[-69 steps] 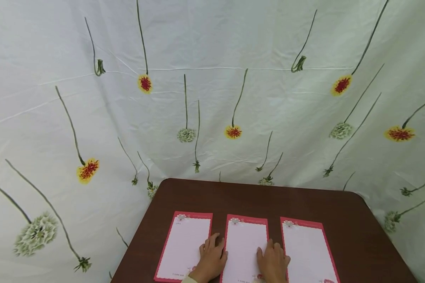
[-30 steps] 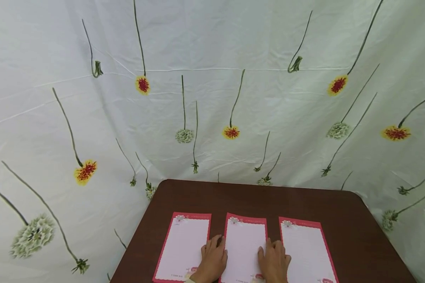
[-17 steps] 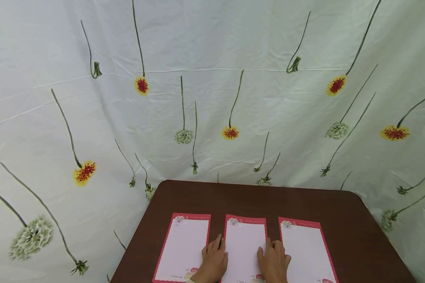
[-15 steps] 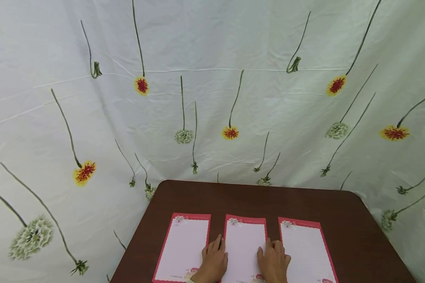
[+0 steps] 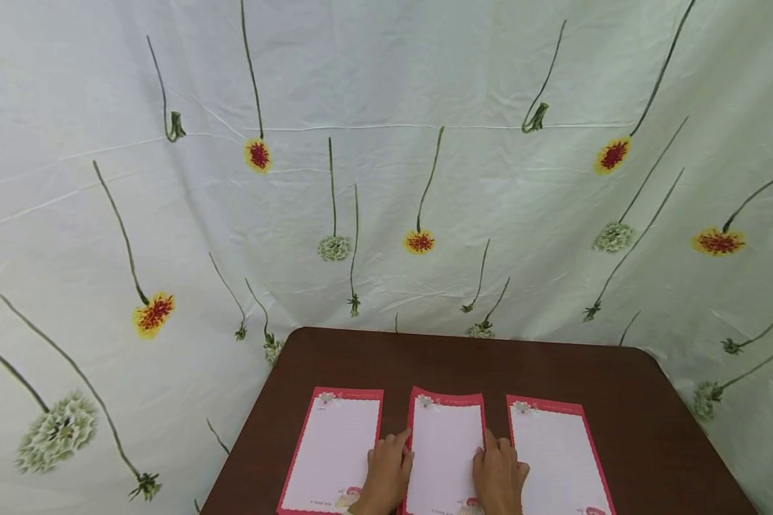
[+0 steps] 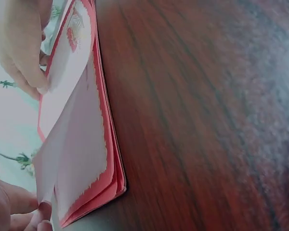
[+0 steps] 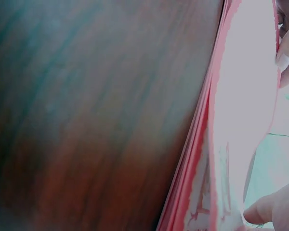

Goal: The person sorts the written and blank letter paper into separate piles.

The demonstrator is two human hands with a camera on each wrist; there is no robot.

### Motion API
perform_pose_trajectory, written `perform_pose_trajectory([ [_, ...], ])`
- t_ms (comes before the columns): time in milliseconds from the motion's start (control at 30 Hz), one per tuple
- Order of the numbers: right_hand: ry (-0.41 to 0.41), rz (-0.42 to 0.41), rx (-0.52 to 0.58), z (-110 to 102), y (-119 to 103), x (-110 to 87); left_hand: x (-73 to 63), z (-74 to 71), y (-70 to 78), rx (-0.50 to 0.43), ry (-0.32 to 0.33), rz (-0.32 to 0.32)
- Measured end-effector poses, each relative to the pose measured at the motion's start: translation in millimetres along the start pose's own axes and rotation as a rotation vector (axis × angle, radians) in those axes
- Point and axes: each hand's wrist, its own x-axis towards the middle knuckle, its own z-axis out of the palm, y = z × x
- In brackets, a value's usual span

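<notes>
Between both hands lies the middle sheet of red-bordered writing paper (image 5: 444, 450). My left hand (image 5: 386, 468) pinches its left edge, and my right hand (image 5: 497, 472) pinches its right edge. In the left wrist view the top sheet (image 6: 62, 106) bows up from several like sheets under it, with the left fingers (image 6: 44, 211) at its near edge. The right wrist view shows the curved sheet (image 7: 245, 86) over the layered red edges, the right thumb (image 7: 260, 209) touching its edge.
A left red-bordered sheet (image 5: 341, 443) and a right one (image 5: 554, 450) lie flat on either side. They rest on the dark brown table (image 5: 477, 365). A white curtain with printed flowers (image 5: 373, 86) hangs behind the table.
The middle sheet's far corners have risen slightly and it now curves. My left index finger has shifted to the sheet's left edge, and the right thumb has moved slightly right. The side sheets have stayed put.
</notes>
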Motion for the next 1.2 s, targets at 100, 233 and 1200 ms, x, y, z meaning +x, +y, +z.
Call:
perform_pose_trajectory([
  [100,0.010,-0.003,0.007,0,0,1.0,1.6,-3.1,3.1,-0.020,-0.002,-0.007],
  [233,0.031,-0.006,0.036,-3,2,4.4,2.3,-6.1,8.9,-0.047,0.017,0.003],
  [1200,0.201,0.044,0.119,-67,55,30.7,18.6,18.1,80.7,-0.053,-0.176,0.224],
])
